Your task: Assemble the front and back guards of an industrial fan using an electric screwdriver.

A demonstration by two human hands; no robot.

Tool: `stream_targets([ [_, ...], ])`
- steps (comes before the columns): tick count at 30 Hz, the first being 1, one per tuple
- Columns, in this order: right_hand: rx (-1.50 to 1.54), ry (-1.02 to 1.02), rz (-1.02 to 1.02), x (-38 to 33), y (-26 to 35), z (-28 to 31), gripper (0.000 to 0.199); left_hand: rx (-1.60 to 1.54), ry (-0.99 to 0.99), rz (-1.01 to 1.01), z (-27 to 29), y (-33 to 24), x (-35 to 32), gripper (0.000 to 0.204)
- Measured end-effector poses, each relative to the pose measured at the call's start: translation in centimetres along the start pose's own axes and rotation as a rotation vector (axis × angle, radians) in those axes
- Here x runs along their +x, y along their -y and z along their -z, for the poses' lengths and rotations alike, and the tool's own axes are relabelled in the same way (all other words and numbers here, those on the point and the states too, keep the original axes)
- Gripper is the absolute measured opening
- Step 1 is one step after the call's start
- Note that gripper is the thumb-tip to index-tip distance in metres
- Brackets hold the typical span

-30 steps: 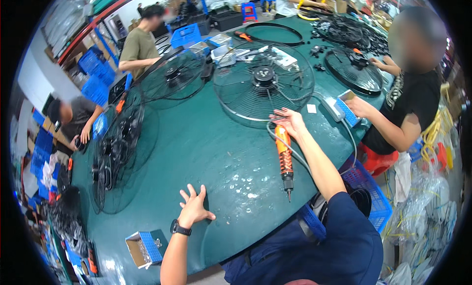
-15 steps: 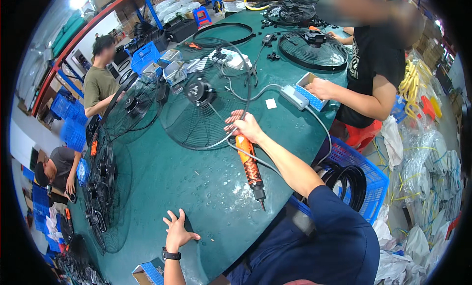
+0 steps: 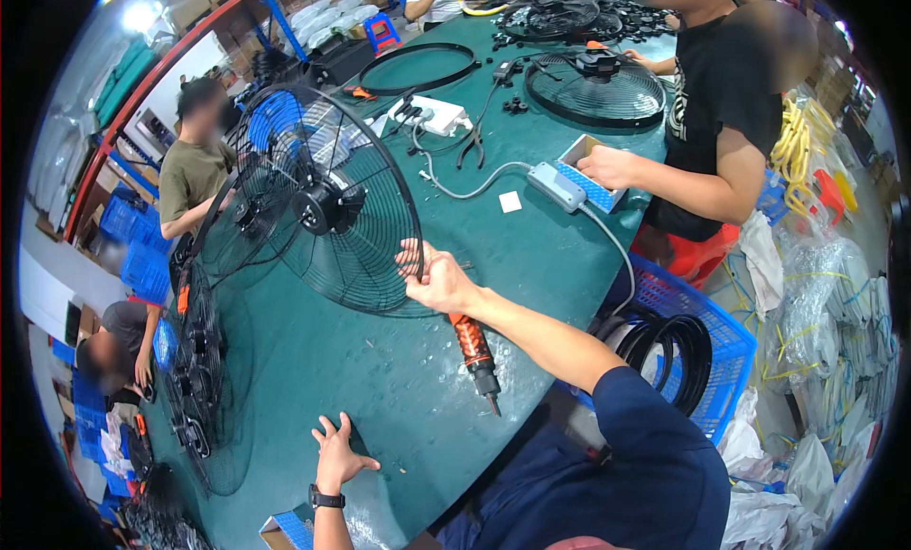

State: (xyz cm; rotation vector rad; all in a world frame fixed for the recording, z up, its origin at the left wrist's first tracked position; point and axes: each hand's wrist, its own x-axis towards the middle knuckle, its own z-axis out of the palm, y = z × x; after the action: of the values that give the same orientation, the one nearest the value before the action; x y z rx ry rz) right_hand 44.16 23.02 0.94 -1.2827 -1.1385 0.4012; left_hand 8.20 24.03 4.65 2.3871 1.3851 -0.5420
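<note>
My right hand (image 3: 439, 280) is closed on the near right rim of a round black wire fan guard (image 3: 365, 256). The guard is tilted up off the table, with a black motor (image 3: 327, 205) at its centre. Just below that hand lies an orange and black electric screwdriver (image 3: 473, 353), its bit toward me and its far end hidden behind the hand. My left hand (image 3: 340, 457), a dark watch on its wrist, is open with fingers spread at the green table (image 3: 389, 389), holding nothing.
More fan guards (image 3: 201, 360) stand along the left edge. A small box (image 3: 288, 531) is near me. A grey power adapter (image 3: 558, 187), a white power strip (image 3: 438, 115) and pliers (image 3: 471, 149) lie farther off. Co-workers sit around; a blue basket (image 3: 726, 351) with black rings is at right.
The fan guard has swung up and to the left, tilting more steeply, with my right hand gripping its rim. My left hand stays spread at the table.
</note>
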Motion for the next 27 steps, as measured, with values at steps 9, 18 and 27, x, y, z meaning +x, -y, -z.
stream_targets([
  [9, 0.256, -0.104, -0.142, 0.4, -1.4, -0.9, 0.047, 0.020, -0.013, -0.029, -0.4, 0.7, 0.2, 0.125],
  [18, 0.610, -0.166, -0.383, 2.4, -3.0, 2.1, 0.034, -0.047, 0.025, -0.012, 0.2, 0.6, -0.6, 0.123],
  [27, 0.515, -0.156, -0.440, 1.9, -2.4, 2.5, 0.043, -0.105, 0.033, 0.041, 0.1, 1.3, -0.8, 0.123],
])
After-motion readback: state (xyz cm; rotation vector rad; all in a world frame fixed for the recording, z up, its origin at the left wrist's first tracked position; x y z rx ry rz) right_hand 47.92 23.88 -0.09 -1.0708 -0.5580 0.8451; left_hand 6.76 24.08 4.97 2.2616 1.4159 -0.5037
